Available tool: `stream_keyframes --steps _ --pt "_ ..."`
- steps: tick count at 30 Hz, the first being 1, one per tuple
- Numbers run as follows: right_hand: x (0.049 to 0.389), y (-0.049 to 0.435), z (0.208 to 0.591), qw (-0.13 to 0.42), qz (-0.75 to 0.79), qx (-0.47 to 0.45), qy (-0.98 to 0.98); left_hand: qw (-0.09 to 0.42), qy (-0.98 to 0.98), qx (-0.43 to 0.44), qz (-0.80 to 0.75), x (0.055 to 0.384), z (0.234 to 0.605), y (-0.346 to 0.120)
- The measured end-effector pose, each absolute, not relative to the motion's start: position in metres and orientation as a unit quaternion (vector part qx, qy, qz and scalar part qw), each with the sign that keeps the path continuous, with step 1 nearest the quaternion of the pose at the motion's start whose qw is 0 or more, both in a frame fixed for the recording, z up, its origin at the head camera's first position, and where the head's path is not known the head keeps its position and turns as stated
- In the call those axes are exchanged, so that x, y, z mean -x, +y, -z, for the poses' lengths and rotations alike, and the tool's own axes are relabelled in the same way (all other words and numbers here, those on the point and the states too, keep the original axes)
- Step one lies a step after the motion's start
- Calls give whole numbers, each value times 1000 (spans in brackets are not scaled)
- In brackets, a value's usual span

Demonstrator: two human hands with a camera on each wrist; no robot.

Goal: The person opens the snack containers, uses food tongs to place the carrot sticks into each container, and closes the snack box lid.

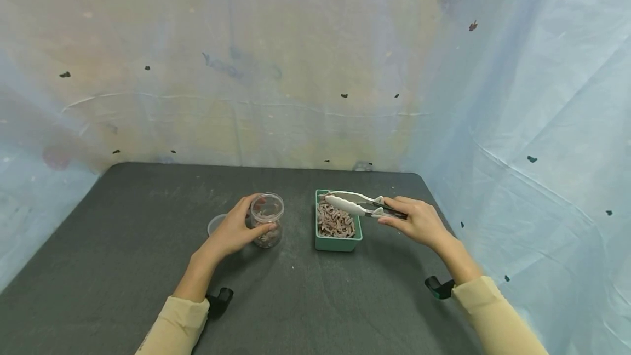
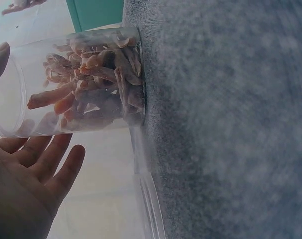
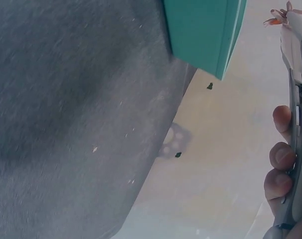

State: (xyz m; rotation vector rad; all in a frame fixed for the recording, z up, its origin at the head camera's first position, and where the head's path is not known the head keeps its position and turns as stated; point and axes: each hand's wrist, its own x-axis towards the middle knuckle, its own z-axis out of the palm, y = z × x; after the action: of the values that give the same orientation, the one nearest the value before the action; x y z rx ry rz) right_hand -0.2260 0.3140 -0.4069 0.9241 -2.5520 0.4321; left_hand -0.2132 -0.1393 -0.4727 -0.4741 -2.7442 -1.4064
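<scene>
A clear plastic jar [image 1: 268, 239] stands upright on the dark table, partly filled with brownish, strip-like pieces [image 2: 93, 74]. My left hand [image 1: 235, 230] holds the jar near its uncovered top, thumb on one side and fingers on the other. In my right hand [image 1: 418, 222] are white-and-black tongs [image 1: 351, 205], held over a green rectangular box [image 1: 337, 245] full of similar brownish pieces [image 1: 335, 219]. At the tongs' tips, in the right wrist view, a few pinkish-brown bits [image 3: 279, 18] are pinched, raised above the box's rim.
A clear round lid [image 1: 214, 224] lies on the table [image 1: 296, 300] behind my left hand. Small pale crumbs [image 3: 95, 149] dot the tabletop. A patterned plastic sheet [image 1: 296, 70] hangs along the table's far edge and right side.
</scene>
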Motion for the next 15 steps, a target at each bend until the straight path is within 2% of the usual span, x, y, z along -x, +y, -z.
stream_keyframes --steps 15 --pt "232 273 405 189 -208 -360 -890 11 -881 147 449 213 471 -138"
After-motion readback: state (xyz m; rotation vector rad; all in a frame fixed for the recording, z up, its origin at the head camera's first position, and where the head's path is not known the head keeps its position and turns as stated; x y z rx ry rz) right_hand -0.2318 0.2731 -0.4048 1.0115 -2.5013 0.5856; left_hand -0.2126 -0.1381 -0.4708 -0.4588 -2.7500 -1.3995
